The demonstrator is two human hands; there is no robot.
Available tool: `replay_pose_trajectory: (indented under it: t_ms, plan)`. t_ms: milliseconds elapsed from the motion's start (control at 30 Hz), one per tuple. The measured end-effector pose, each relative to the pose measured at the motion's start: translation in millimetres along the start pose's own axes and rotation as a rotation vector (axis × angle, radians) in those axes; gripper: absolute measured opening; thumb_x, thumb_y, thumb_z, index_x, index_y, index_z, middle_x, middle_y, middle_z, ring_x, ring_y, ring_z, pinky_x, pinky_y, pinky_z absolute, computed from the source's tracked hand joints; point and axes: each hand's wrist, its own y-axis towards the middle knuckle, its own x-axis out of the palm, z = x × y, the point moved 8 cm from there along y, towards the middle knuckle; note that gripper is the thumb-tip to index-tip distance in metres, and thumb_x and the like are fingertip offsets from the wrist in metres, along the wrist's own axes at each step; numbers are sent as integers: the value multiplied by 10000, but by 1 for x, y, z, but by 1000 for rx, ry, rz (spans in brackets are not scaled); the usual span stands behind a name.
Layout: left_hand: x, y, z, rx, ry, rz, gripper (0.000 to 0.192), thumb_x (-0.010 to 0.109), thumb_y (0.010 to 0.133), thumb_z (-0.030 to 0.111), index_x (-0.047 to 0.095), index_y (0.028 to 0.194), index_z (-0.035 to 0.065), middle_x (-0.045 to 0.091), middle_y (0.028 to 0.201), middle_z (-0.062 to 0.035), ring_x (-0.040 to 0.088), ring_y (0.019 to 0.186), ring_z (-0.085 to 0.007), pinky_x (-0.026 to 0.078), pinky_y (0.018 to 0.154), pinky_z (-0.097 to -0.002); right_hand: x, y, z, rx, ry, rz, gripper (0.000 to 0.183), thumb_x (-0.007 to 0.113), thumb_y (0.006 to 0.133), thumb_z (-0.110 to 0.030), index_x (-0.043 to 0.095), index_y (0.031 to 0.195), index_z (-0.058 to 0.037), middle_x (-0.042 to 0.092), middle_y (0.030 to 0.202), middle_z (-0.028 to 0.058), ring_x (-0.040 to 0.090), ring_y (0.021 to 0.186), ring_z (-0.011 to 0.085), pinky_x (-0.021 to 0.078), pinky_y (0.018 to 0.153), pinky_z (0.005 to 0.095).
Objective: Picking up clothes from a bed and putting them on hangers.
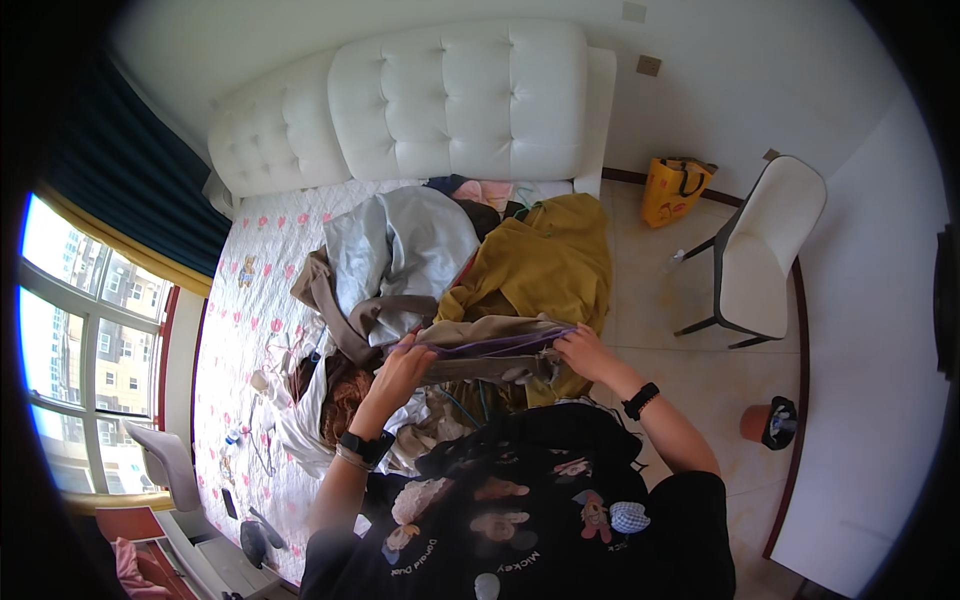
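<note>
My left hand [407, 365] and my right hand [587, 351] each grip an end of a tan garment [487, 328] together with a thin purple hanger [491, 349]. The garment hangs stretched between them above a heap of clothes. Beyond it lie a mustard-yellow garment [551, 251], a pale silvery-blue garment [405, 244] and a brown garment [337, 300]. White clothing [300, 420] and a rust-brown knitted item [349, 401] lie near my left hand. The lower part of the tan garment is partly hidden among the other fabrics.
The pile rests on a bed with a white patterned quilt [259, 300] and a tufted white headboard [457, 97]. On the quilt lies a phone [229, 503]. To the right stand a yellow bag [673, 193], a white chair [757, 270] and a small orange bin [754, 423].
</note>
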Motion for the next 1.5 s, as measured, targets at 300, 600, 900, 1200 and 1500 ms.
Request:
replay_pose_trajectory:
  t_ms: [300, 600, 900, 1200, 1500]
  plan:
    - [11, -4, 1, -98, -65, 1, 206, 518, 884, 209, 586, 871, 15, 535, 826, -167, 539, 780, -376, 422, 669, -427, -38, -4, -7, 42, -237, 91, 104, 547, 749, -58, 550, 850, -83, 557, 851, 54, 563, 812, 260, 475, 710, 357]
    - [5, -7, 24, 4, -30, -106, 239, 538, 875, 243, 572, 777, 28, 499, 751, -143, 543, 712, -341, 424, 610, -427, -63, -4, -2, 114, -39, 172, 161, 600, 722, -36, 505, 850, -53, 520, 847, 80, 570, 771, 266, 467, 621, 360]
    - [10, 5, 31, 28, 15, 14, 220, 538, 875, 222, 592, 819, 16, 536, 792, -159, 542, 733, -346, 435, 651, -407, -96, 15, -39, -82, -105, 290, 111, 593, 712, -30, 505, 778, -36, 510, 860, 78, 551, 753, 268, 468, 636, 345]
    - [-13, 16, 22, -107, -153, 274, 203, 573, 856, 194, 581, 785, 4, 522, 774, -162, 536, 706, -359, 424, 627, -406, -109, 24, -98, -223, 143, 328, 464, 616, 714, -2, 452, 1146, -41, 428, 1107, 189, 529, 910, 330, 497, 770, 349]
    - [-26, 20, 40, 18, -194, 318, 159, 608, 827, 156, 613, 777, 4, 497, 722, -144, 511, 654, -327, 409, 583, -383, -122, 41, -21, 319, 466, 437, 206, 610, 812, -58, 575, 1003, 11, 569, 869, 116, 559, 805, 255, 452, 697, 337]
